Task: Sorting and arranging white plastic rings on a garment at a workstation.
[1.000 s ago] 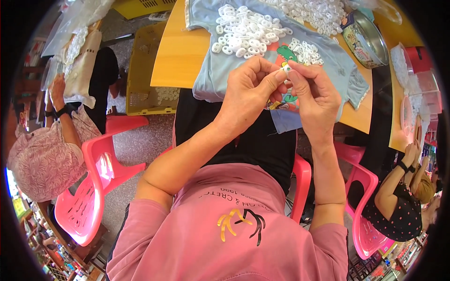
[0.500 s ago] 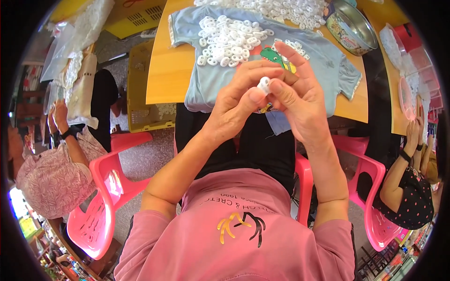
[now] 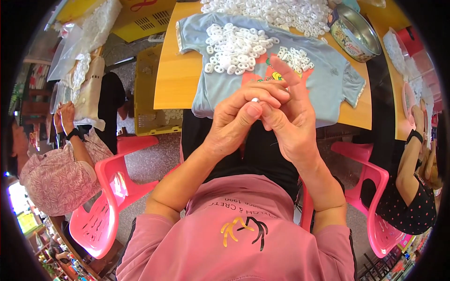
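A small white plastic piece [image 3: 255, 99] is pinched between my two hands above the near edge of the table; most of it is hidden by the fingers. My left hand [image 3: 234, 119] grips it with thumb and curled fingers. My right hand [image 3: 294, 126] presses thumb and fingers against the same piece, its index finger raised. Beyond them a light blue T-shirt [image 3: 211, 91] lies spread on the table. On the shirt rest a larger pile of white two-holed plastic pieces [image 3: 236, 47] and a smaller pile of similar pieces [image 3: 295, 59].
Behind the shirt is a big heap of white pieces [image 3: 286, 13] on the wooden table [image 3: 171, 79]. A round metal tin [image 3: 356, 35] stands back right. A yellow crate [image 3: 144, 107] sits left. Pink chairs [image 3: 101, 206] flank me, with a person [image 3: 61, 178] working on the left and another [image 3: 410, 201] right.
The white piece, plainly visible between the fingertips before, is now mostly covered. Both hands have come closer together and slightly lower. The whole view has shifted a little.
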Available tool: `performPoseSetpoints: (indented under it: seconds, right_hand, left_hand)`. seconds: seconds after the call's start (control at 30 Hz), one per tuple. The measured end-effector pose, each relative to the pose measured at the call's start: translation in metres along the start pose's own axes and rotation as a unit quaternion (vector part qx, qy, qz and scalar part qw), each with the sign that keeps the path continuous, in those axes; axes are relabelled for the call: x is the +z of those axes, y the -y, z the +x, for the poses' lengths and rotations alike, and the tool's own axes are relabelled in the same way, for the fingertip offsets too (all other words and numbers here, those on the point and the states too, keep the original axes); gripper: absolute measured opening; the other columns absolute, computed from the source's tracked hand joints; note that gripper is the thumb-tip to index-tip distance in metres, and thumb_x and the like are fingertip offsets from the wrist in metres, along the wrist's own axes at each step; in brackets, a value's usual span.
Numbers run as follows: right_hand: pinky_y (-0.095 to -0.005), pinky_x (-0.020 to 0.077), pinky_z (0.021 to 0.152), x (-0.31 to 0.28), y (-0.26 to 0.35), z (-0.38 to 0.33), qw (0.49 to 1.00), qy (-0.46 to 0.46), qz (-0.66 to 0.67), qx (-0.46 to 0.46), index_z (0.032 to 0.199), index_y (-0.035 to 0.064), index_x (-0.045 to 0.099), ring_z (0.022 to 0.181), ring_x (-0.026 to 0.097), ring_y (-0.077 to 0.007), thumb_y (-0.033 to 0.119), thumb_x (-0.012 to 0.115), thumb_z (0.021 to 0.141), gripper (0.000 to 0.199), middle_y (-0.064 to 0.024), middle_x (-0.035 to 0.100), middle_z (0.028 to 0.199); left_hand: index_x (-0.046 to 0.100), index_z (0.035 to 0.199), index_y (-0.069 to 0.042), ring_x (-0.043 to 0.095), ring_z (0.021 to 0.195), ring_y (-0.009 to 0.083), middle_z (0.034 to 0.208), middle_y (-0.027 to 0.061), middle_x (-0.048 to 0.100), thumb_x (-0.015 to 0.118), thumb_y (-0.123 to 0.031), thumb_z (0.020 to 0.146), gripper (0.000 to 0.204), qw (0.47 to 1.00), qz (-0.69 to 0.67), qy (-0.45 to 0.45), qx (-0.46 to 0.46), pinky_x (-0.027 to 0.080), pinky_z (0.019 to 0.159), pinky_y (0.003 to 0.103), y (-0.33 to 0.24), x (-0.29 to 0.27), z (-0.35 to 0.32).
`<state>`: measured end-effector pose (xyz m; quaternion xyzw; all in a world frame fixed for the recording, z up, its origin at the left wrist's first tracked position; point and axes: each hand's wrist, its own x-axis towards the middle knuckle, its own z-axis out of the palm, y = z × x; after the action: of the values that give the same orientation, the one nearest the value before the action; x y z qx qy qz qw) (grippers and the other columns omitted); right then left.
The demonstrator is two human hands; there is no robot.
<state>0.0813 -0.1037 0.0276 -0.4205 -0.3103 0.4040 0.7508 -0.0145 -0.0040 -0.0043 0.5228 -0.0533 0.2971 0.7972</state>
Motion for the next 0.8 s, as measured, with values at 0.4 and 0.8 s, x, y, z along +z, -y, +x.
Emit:
performPoseSetpoints:
  seconds: [0.4, 0.8]
  right_hand:
    - [-0.0222, 0.0454, 0.064, -0.094, 0.011, 0.036, 0.882, -0.083, -0.462, -0.053, 0.108, 0.0006, 0.065, 0.071, 0.055, -0.0067, 0.011, 0.063, 0.091, 0.020, -0.0028, 0.064, 0.089]
    - [-0.0311, 0.0471, 0.064, -0.099, 0.005, 0.066, 0.711, -0.043, -0.688, -0.141, 0.098, 0.0063, 0.069, 0.068, 0.060, -0.0199, 0.014, 0.067, 0.084, 0.016, -0.0064, 0.063, 0.092]
  left_hand:
    - [0.055, 0.125, 0.000, 0.058, 0.086, 0.0142, 0.099, 0.0052, 0.059, 0.059, -0.015, 0.094, 0.034, 0.879, 0.357, -0.314, -0.025, 0.047, 0.084, 0.027, -0.091, -0.176, -0.041]
    - [0.053, 0.124, 0.000, 0.062, 0.097, 0.0161, 0.121, 0.0107, 0.058, 0.056, -0.011, 0.095, 0.031, 0.810, 0.455, -0.366, 0.050, 0.049, 0.086, 0.029, -0.086, -0.159, -0.059]
